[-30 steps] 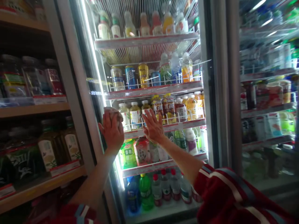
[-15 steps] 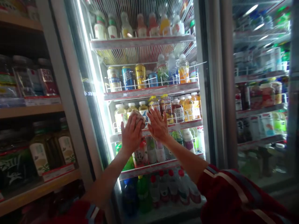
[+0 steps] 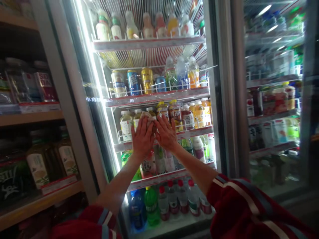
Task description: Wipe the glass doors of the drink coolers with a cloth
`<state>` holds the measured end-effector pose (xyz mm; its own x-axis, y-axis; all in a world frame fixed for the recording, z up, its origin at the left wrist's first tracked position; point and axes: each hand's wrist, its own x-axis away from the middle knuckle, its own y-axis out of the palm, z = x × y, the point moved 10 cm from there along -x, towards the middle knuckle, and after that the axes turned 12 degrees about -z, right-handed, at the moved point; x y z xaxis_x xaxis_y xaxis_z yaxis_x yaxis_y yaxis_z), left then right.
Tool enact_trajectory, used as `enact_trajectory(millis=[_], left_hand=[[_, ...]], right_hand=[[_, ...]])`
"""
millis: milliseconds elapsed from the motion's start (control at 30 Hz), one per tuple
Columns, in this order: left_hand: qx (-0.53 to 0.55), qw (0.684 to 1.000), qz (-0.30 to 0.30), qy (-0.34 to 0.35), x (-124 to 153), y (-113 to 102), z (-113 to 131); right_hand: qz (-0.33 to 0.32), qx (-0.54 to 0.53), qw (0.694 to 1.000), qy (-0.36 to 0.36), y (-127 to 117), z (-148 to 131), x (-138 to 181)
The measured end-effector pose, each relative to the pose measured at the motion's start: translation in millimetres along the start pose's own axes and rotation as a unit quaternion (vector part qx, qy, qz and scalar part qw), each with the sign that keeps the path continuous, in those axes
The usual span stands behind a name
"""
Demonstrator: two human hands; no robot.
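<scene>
Both my arms reach forward to the glass door of a lit drinks cooler. Under the fingers of my left hand is a crumpled pale cloth, pressed against the glass at the height of the middle shelves. Much of the cloth is covered by those fingers. My right hand lies flat with its fingers stretched out, close beside the left hand. Its fingertips are at the cloth's right edge; whether they press on it I cannot tell. Behind the glass stand bottled teas and juice bottles.
Inside the cooler, cans stand on a higher shelf and red-capped bottles at the bottom. A metal door frame separates it from a second cooler on the right. Wooden shelves with bottles are on the left.
My right hand has come closer to the left hand and the cloth, so the gap between the hands has narrowed. The view has shifted slightly.
</scene>
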<state>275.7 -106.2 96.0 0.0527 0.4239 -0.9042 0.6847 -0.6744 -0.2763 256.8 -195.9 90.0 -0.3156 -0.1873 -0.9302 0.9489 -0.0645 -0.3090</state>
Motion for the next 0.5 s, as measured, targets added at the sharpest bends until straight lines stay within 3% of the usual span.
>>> enact_trajectory(millis=[267, 500], left_hand=[[-0.026, 0.994, 0.055, -0.095, 4.5, -28.2, -50.6], [0.008, 0.999, 0.009, -0.048, 2.1, -0.1, -13.8]], right_hand=[[0.003, 0.007, 1.0, -0.003, -4.6, -2.2, 1.0], [0.02, 0.019, 1.0, -0.005, -3.2, -2.0, 1.9]])
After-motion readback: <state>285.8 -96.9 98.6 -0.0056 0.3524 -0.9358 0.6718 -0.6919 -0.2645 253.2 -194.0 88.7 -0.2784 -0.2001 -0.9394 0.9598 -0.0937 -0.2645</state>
